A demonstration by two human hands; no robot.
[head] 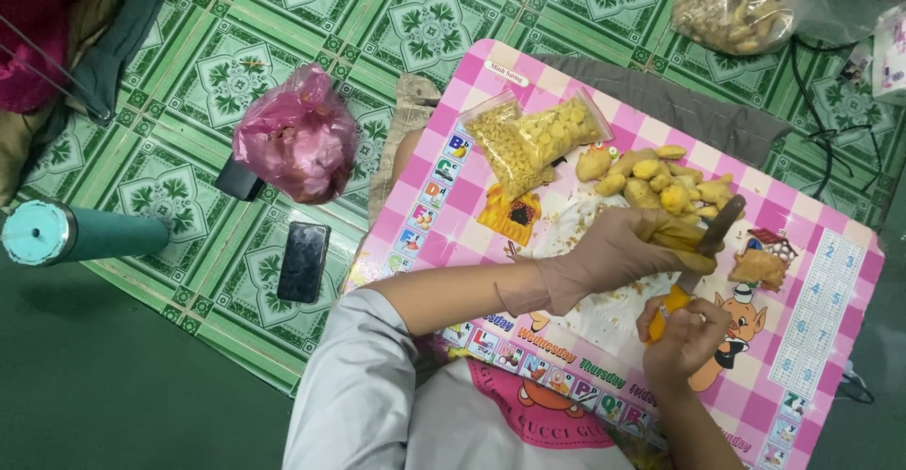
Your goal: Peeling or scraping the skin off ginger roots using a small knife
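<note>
Centrally, gloved left hand [613,253] clamped on ginger piece [681,240], right hand [684,338] gripping yellow-handled knife [694,267], ginger pile [656,182] & clear bag [533,140] behind

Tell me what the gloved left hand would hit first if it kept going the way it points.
The left hand points right across the pink board. It would probably meet the brownish scrap pile first, though height above the board is unclear.

- A clear plastic bag [536,142] of yellow pieces lies on the pink checked board.
- A knotted pink plastic bag [296,136] sits on the green tiled floor.
- A dark phone [304,260], screen blank, lies just below it.
- Another clear bag [737,0] of yellowish pieces lies at top right.
</note>
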